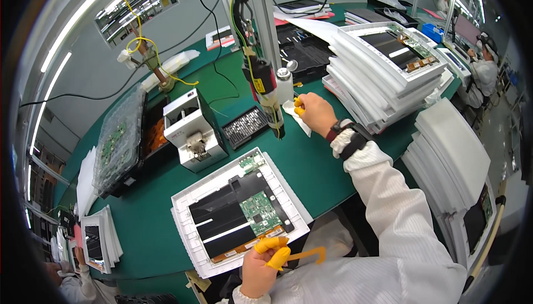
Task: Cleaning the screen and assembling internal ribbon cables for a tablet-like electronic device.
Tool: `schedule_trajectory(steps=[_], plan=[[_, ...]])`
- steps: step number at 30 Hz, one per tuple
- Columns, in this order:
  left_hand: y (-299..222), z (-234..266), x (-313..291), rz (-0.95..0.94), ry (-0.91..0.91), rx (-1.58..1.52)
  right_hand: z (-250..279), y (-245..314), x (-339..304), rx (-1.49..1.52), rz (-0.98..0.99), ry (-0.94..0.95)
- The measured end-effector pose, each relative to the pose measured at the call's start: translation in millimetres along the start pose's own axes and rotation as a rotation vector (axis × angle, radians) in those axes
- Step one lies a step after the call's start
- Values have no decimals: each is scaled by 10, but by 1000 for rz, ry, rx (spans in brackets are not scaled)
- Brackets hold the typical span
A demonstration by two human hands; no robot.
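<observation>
In front of me lies a white-framed display panel (183, 215) with a black back, green circuit boards and an orange flexible strip along its near edge. At its near edge my left hand (259, 270), with yellow finger covers, pinches a loose orange flex cable (311, 255) that bends at its free end. My right hand (316, 114) reaches far forward, its yellow-covered fingertips closed on a crumpled white wipe (303, 126). Just beyond that wipe stands a white pump bottle (284, 86). A dark electric screwdriver (266, 90) hangs to the left of my right hand.
A white screw feeder (194, 129) stands beside a black tray of screws (244, 127). Left of them is a clear tray of circuit boards (117, 137). Stacked white panels (383, 76) rise at right; another stack (449, 160) sits nearer. Co-workers (482, 76) are at far right and lower left.
</observation>
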State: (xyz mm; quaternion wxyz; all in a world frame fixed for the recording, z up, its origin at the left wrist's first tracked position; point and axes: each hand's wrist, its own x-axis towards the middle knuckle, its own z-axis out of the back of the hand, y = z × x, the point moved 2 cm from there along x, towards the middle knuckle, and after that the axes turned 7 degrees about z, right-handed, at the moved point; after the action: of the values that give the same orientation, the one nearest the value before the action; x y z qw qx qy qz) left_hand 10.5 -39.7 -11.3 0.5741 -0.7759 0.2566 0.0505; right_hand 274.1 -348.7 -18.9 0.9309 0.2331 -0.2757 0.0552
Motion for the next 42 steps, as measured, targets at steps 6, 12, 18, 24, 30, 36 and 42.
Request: schedule_trajectory(steps=[6,12,18,24,30,36,42], plan=[[-82,-23,-197,39,-157,80,-441,-39,123,-178,29,21],[-12,73,-212,-9,-184,-13,-434,-173,146,-102,42,-67],[8,90,-159,28,-137,-19,66,-315,73,1401,-445,56],[29,67,-113,-15,-72,-52,266,-335,26,1689,-429,50],[11,122,-145,1,-84,11,429,-310,-12,1384,-508,233],[-7,109,-182,2,-116,-20,607,-230,-61,483,-333,447],[15,102,-175,13,-120,-37,576,-267,16,45,-208,342]])
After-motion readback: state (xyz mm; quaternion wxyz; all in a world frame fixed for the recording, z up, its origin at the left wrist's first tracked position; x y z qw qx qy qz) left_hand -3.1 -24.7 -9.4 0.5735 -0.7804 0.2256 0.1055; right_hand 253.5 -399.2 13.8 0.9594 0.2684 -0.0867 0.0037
